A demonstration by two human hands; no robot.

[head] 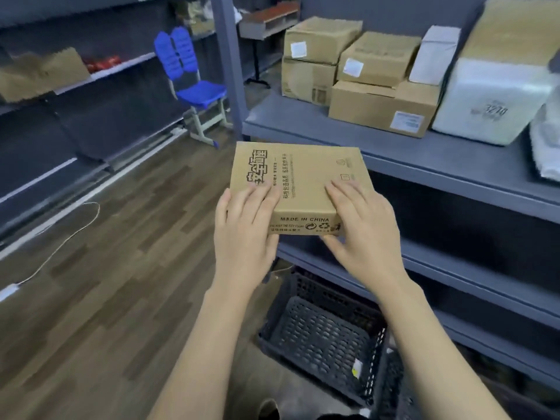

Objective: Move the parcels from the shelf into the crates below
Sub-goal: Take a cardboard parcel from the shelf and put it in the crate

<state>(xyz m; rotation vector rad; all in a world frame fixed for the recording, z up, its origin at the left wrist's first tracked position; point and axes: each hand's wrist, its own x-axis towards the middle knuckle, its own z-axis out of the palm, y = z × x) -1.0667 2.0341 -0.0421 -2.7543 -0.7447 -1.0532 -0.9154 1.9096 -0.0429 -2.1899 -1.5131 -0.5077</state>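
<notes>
item 1: flat cardboard parcel (298,186), centre of my view, held clear of the shelf (394,147) edge and above the black crate (321,334) at 6 o'clock. item 2: left hand (245,228), at the parcel's 8 o'clock corner, fingers flat on top, thumb down the side, gripping. item 3: right hand (360,225), at its 4 o'clock corner, fingers on top, thumb beneath, gripping. item 4: stacked cartons (357,77) and a white wrapped parcel (491,98), on the shelf at 1 o'clock. item 5: blue chair (194,86), 11 o'clock.
</notes>
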